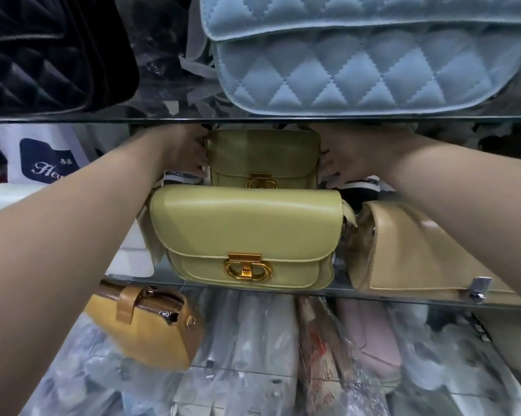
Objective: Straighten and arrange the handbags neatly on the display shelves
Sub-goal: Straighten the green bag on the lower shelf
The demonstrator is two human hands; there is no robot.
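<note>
Green rear bag [263, 154] stands at the shelf [163, 276] back, behind the front bag [244, 232]. Left hand [184, 151] and right hand [343, 154] grip its sides, fingers curled. Risk: pulling it forward may knock the front bag off the front edge.

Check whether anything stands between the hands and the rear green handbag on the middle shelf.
Nothing visible does: the left hand and right hand hold the rear green handbag by its sides. The front green handbag stands just before it, between the forearms.
</note>
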